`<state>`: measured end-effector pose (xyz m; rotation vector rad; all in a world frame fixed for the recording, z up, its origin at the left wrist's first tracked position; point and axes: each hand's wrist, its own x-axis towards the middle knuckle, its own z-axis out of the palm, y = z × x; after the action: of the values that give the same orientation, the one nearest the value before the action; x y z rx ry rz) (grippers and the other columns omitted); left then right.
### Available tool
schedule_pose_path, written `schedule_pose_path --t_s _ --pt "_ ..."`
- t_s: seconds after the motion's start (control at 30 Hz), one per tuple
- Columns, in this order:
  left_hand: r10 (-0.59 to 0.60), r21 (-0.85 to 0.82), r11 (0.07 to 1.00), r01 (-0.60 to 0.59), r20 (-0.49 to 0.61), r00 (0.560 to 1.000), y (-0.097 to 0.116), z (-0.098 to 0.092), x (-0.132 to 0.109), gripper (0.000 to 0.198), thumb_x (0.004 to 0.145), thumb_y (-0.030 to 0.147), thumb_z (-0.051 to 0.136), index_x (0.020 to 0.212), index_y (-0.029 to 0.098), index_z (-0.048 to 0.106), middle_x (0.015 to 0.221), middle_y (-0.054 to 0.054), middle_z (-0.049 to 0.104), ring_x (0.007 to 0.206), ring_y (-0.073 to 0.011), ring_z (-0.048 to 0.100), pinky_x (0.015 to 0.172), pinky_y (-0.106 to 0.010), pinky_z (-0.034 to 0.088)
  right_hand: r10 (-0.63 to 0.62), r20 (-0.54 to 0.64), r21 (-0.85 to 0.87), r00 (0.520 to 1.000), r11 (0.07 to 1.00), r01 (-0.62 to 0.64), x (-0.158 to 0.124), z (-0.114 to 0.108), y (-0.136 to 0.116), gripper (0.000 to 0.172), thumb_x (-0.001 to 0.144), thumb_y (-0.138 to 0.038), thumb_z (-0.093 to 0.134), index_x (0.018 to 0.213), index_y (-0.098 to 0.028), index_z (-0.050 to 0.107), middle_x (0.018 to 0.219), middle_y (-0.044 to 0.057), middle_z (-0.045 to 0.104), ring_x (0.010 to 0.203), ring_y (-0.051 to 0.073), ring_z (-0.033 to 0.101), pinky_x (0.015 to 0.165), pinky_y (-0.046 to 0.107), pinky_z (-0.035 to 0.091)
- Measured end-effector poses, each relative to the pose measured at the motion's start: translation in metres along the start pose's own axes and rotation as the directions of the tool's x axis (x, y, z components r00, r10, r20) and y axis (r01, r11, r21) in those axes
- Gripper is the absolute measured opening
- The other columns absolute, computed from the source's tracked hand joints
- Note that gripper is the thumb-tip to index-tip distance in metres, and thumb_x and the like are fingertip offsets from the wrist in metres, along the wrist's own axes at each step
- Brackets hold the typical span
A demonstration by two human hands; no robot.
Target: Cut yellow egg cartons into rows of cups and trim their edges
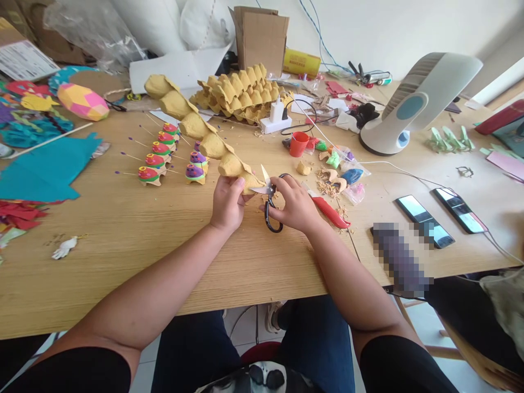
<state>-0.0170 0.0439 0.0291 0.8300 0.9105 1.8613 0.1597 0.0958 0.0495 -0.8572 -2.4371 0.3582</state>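
Note:
My left hand (pixel 229 202) is closed round the near end of a long strip of yellow-brown egg carton (pixel 210 144), whose row of cups slants up to the far left. In my right hand (pixel 297 204) are scissors (pixel 271 204) with black handles, my fingers through the loops. Their blades stand apart at the edge of the cup nearest me. Painted egg-carton caterpillars, one red and green (pixel 154 159) and one purple (pixel 196 164), stand behind my left hand with pins stuck in them. A red-handled knife (pixel 331 212) lies right of my right hand.
Stacked egg cartons (pixel 241 93) sit at the back, near a white power strip (pixel 276 124). A red cup (pixel 299 144), bagged clay (pixel 352 176) and carton scraps (pixel 327 185) lie to the right. Beyond are a white lamp-like device (pixel 413 109) and phones (pixel 426 221). Blue paper (pixel 45 166) lies left.

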Motion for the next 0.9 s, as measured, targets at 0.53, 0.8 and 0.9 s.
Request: schedule_pose_path --t_s 0.53,0.8,0.9 --pt "-0.002 -0.011 1.000 0.002 0.002 1.000 0.0009 0.0006 -0.0005 0.045 0.078 0.049 0.081 0.111 0.027 0.061 0.111 -0.003 0.075 0.105 -0.0215 0.072 0.081 -0.029 0.060 -0.016 0.000 0.080 1.000 0.997 0.016 0.0003 0.0009 -0.0002 0.048 0.093 -0.058 0.063 0.124 -0.021 0.060 0.108 0.011 0.064 0.103 0.028 0.060 0.089 0.039 0.047" --pt "0.006 -0.022 1.000 -0.006 0.021 1.000 0.0029 0.0027 -0.0013 0.040 0.078 0.046 0.081 0.109 0.028 0.064 0.108 -0.002 0.075 0.095 -0.0181 0.073 0.068 -0.023 0.057 -0.016 0.014 0.083 1.000 0.996 0.014 0.0003 0.0005 -0.0001 0.046 0.092 -0.056 0.065 0.123 -0.022 0.060 0.108 0.010 0.064 0.102 0.028 0.060 0.088 0.039 0.047" --pt "0.006 0.008 1.000 -0.007 0.028 1.000 0.0034 0.0031 -0.0018 0.039 0.079 0.047 0.080 0.109 0.028 0.064 0.110 -0.002 0.075 0.096 -0.0191 0.072 0.068 -0.025 0.057 -0.016 0.017 0.090 1.000 0.996 0.014 0.0005 0.0005 0.0007 0.044 0.091 -0.055 0.067 0.119 -0.021 0.060 0.106 0.010 0.063 0.101 0.028 0.059 0.087 0.038 0.047"
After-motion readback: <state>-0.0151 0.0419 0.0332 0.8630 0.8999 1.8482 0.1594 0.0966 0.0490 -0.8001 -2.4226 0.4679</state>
